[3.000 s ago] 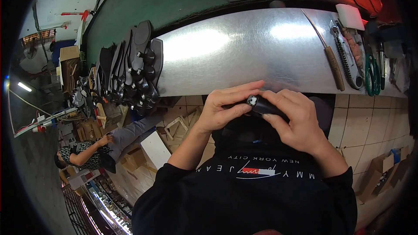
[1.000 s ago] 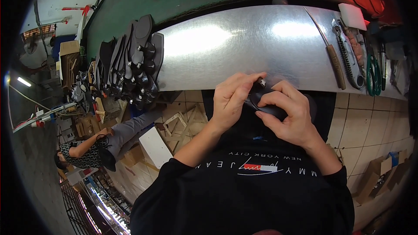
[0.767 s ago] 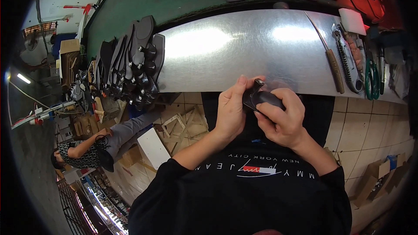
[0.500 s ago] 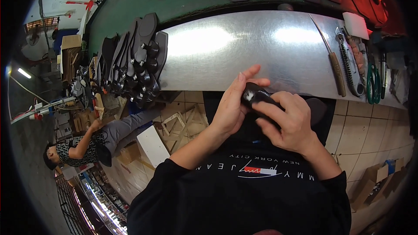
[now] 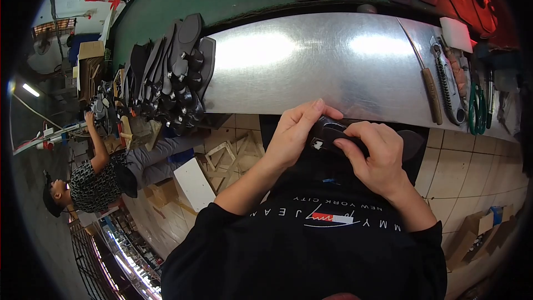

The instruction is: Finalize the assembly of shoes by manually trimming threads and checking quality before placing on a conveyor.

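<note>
Both my hands hold a small black shoe part close to my chest, just below the front edge of the shiny metal worktop. My left hand grips its left end with fingers curled over the top. My right hand covers its right side, thumb pressing on it. A small white tag shows on the part between my hands. A dark flat sole piece juts out from behind my right hand.
A stack of black heeled soles stands at the worktop's left end. A wooden-handled knife, pliers and green-handled scissors lie at the right. Another person sits on the floor at the left among boxes.
My hands have stayed at my chest, turning and regripping the black part. My left fingers have closed further over its top. The person on the floor has shifted a little.
</note>
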The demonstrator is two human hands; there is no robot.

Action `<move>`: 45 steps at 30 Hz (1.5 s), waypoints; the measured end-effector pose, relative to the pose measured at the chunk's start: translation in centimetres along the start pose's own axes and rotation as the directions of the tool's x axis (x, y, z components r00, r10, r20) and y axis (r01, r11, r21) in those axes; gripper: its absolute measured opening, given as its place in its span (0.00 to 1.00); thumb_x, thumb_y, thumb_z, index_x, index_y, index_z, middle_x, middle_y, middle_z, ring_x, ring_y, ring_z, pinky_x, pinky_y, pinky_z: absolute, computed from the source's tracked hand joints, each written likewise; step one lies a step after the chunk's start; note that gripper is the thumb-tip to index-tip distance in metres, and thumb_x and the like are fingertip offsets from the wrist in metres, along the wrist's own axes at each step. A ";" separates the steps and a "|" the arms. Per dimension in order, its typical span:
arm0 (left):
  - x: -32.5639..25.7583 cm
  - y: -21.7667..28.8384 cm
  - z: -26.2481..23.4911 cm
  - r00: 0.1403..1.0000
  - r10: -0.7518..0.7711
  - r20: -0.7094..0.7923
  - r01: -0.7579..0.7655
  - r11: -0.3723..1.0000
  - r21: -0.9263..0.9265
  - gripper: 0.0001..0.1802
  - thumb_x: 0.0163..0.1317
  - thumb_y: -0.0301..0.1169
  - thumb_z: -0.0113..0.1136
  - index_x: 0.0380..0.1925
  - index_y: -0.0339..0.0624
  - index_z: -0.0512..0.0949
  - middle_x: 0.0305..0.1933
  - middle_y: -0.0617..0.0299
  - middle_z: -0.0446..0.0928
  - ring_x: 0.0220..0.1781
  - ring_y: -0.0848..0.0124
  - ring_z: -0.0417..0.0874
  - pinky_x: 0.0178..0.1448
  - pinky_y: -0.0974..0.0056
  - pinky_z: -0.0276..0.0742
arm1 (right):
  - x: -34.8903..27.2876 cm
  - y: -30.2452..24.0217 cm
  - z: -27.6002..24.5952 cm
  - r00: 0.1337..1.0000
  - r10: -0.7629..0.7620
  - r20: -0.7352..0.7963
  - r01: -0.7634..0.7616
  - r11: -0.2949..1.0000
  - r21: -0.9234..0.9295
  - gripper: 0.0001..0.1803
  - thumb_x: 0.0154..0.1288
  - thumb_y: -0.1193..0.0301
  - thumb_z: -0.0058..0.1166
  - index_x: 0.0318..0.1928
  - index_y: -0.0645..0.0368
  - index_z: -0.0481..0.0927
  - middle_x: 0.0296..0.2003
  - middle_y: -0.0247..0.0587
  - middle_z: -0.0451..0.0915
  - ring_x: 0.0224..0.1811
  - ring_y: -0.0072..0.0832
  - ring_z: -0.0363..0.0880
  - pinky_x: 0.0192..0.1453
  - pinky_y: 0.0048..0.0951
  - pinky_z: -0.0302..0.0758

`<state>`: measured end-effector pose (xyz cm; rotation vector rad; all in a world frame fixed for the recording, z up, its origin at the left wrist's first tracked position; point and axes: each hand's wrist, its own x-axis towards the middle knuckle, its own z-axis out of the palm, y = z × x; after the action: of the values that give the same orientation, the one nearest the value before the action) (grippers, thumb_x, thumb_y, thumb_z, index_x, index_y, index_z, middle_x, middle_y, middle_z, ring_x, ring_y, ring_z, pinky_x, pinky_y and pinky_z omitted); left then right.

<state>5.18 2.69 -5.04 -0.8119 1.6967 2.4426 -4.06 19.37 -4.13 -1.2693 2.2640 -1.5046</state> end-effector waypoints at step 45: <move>-3.0 2.5 -0.5 0.911 0.255 0.324 -0.332 0.919 0.211 0.08 0.58 0.29 0.59 0.34 0.34 0.78 0.26 0.58 0.80 0.25 0.73 0.81 0.29 0.68 0.74 | 0.2 0.4 -1.7 0.834 0.280 0.476 -0.450 0.844 0.292 0.07 0.58 0.80 0.57 0.28 0.64 0.72 0.24 0.29 0.74 0.28 0.17 0.69 0.34 0.19 0.66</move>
<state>7.05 2.01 -1.68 -0.1598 2.0823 2.2833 -5.28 20.47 -3.58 -0.8591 1.6937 -1.2989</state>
